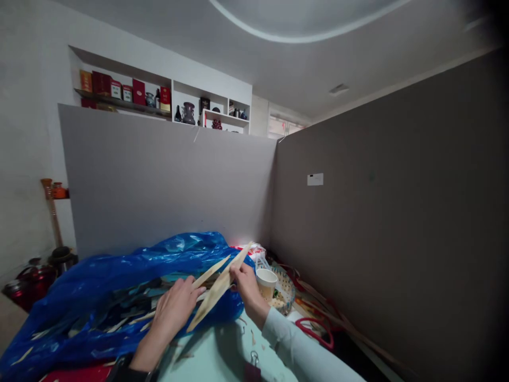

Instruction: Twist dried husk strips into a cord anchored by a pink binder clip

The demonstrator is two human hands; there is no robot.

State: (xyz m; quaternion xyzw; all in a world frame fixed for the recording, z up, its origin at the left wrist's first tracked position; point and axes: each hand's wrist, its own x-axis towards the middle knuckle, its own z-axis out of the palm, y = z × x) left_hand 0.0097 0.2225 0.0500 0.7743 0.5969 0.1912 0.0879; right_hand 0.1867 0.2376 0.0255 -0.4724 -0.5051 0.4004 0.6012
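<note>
My right hand [247, 286] pinches a long, pale, flat strip that looks like dried husk [218, 291], broad in the middle and pointed at its upper end. The strip slants down to the left across the front of my left hand [175, 306]. That hand is closed on a narrower pale strip [210, 272], whose tip points up and right. Under and behind both hands spreads a blue plastic bag [183, 249], its mouth full of loose dark and pale strips [139, 300]. The palms' inner sides are hidden.
Right of my right hand, a paper cup [266, 281] stands by a woven basket [289, 286]. A red loop [318, 334] lies farther right. On the pale green tabletop [222, 355] are scraps and a binder clip [254, 361]. Grey partitions [178, 185] enclose the back and right.
</note>
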